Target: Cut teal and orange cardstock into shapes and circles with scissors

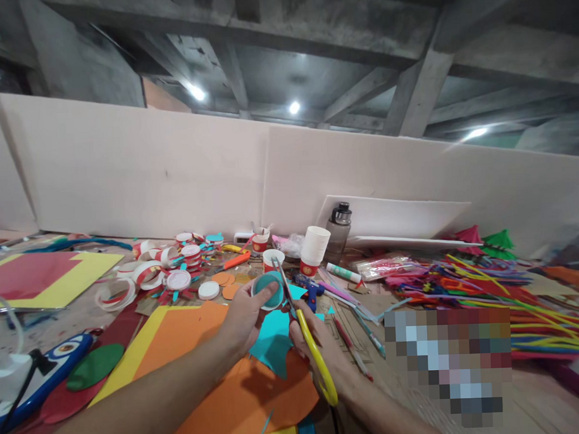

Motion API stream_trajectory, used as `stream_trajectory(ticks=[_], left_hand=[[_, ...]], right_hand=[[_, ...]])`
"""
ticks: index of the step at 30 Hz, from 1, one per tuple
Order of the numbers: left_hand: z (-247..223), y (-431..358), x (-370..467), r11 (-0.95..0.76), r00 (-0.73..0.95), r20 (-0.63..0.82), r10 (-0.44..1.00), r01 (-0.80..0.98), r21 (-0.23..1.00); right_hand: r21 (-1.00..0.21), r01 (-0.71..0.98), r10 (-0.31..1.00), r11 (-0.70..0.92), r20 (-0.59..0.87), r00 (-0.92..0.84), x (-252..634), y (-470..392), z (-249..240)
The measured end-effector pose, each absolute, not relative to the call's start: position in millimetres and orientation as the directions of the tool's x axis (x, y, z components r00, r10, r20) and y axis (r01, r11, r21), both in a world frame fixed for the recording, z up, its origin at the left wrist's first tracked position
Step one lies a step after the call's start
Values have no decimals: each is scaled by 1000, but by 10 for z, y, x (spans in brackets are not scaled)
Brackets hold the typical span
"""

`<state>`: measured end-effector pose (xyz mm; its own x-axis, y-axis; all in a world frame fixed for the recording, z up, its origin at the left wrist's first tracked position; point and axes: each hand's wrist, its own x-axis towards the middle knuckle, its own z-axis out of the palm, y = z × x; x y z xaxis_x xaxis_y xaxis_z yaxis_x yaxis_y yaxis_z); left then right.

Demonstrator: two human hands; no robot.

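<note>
My left hand (243, 323) grips a short cut-down paper cup (257, 286) with a teal face, its thumb pressed on the teal surface. In my right hand (317, 342) is a pair of scissors (314, 352) with yellow handles. The blades point up and away, close along the right side of the cup piece; whether they touch it I cannot tell. Below my hands a sheet of teal paper (271, 344) with cut edges lies over orange paper (189, 337). Part of my right hand's fingers is hidden behind the scissors.
Ahead stand a paper cup (272, 259), a stack of cups (315, 244) and a bottle (339, 231). A blue glue gun (314, 293) lies near my right hand. Cup rings (146, 272) and small decorated cup pieces (178, 281) crowd the left; pipe cleaners (534, 297) cover the right.
</note>
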<state>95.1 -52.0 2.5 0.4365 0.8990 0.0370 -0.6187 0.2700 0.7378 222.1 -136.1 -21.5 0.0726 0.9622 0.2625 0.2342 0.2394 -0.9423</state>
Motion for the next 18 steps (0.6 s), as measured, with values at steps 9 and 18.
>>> stream_trajectory(ticks=[9, 18], left_hand=[[-3, -516, 950, 277, 434, 29, 900, -623, 731], [-16, -517, 942, 291, 471, 54, 881, -626, 723]], right_hand=[[-913, 326, 960, 244, 275, 51, 2240, -1348, -191], [-885, 398, 956, 241, 287, 58, 2223, -1401, -102]])
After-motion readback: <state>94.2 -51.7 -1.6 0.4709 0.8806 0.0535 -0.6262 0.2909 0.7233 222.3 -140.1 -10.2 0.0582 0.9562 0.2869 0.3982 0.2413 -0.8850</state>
